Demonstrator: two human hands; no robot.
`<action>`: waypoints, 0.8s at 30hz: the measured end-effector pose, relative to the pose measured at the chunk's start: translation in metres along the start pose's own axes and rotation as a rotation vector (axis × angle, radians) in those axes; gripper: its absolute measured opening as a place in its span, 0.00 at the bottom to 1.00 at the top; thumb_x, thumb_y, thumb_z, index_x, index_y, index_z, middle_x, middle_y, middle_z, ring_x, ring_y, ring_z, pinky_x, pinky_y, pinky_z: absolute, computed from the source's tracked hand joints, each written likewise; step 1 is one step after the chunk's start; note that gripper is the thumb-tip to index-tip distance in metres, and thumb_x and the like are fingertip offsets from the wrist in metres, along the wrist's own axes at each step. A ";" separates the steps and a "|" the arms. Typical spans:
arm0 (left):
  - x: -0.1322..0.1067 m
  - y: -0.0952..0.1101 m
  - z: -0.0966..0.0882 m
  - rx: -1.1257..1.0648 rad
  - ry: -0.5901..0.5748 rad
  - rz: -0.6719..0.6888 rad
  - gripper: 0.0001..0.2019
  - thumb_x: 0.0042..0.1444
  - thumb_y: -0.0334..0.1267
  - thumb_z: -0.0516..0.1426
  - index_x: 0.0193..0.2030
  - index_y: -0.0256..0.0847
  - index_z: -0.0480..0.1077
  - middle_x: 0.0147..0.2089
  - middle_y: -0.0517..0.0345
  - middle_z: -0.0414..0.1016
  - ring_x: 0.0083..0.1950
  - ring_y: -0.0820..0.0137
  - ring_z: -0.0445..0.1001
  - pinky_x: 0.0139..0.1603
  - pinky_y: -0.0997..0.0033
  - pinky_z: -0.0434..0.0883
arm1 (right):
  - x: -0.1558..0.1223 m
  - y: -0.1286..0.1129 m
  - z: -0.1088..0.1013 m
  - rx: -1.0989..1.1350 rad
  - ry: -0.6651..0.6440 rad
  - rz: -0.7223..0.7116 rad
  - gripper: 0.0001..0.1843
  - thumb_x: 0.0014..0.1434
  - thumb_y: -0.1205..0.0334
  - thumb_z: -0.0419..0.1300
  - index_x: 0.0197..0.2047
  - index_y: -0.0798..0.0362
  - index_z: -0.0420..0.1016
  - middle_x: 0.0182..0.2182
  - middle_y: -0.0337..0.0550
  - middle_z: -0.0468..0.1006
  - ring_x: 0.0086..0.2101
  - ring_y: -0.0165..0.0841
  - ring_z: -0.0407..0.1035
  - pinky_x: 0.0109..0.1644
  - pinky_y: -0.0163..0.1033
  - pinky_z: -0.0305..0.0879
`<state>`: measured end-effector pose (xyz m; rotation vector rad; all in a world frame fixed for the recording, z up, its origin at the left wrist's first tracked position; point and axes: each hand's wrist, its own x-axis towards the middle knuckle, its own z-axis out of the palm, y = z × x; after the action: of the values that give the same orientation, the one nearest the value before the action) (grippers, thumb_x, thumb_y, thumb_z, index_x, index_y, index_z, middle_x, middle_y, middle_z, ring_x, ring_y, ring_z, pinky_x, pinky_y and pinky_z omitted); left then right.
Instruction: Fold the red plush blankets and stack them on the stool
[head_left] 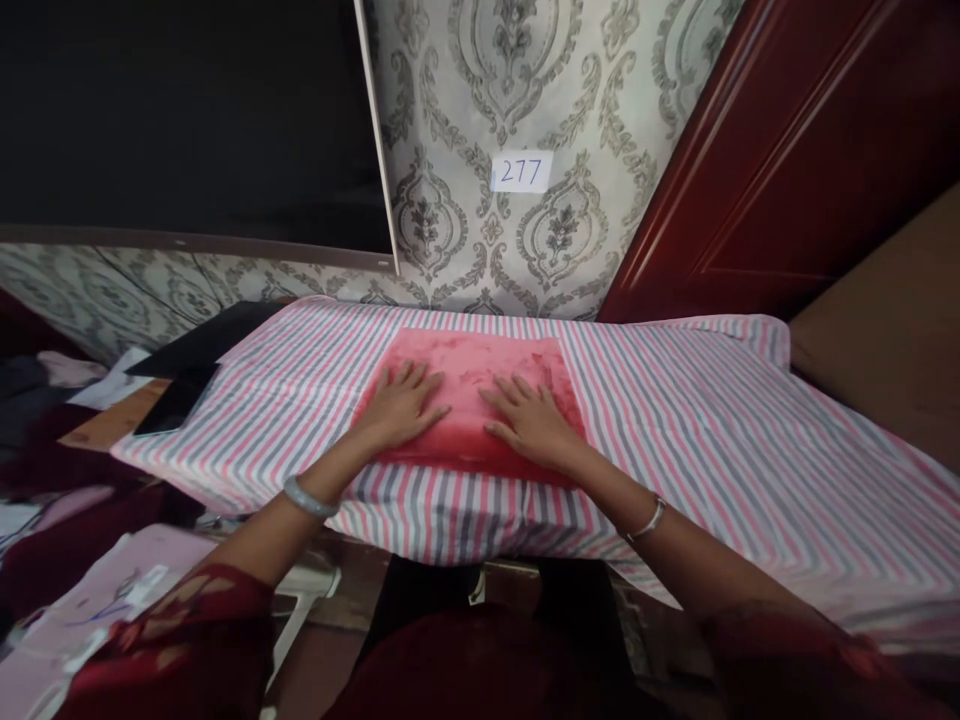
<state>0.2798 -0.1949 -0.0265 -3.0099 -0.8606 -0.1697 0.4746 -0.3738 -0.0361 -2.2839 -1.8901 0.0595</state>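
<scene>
A flat red rectangular piece (480, 365) lies on a striped cloth in the middle of the head view. It looks shiny and slightly see-through, with paler pink patches; whether it is a plastic bag or folded fabric I cannot tell. My left hand (399, 405) rests palm down on its left part, fingers spread. On its right part lies my right hand (531, 420), also flat with fingers apart. Neither hand grips anything. The near edge of the red piece reaches close to the front of the surface.
The pink, grey and white striped cloth (675, 410) covers the table and hangs over its front. A dark phone-like slab (178, 400) lies at the left end. Behind are a large black screen (187, 120) and a paper marked 277 (522, 171). A dark red door-like panel (750, 170) stands right.
</scene>
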 end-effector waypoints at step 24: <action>-0.020 -0.008 0.038 -0.020 0.030 -0.107 0.36 0.65 0.61 0.48 0.77 0.52 0.50 0.80 0.52 0.43 0.79 0.47 0.40 0.73 0.32 0.48 | -0.015 0.034 0.025 -0.072 0.094 0.226 0.31 0.73 0.44 0.45 0.74 0.44 0.57 0.75 0.47 0.47 0.73 0.49 0.36 0.72 0.68 0.35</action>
<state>0.2624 -0.1976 -0.0663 -2.9726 -1.0242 -0.2256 0.5013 -0.3922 -0.0673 -2.4916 -1.6078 -0.0858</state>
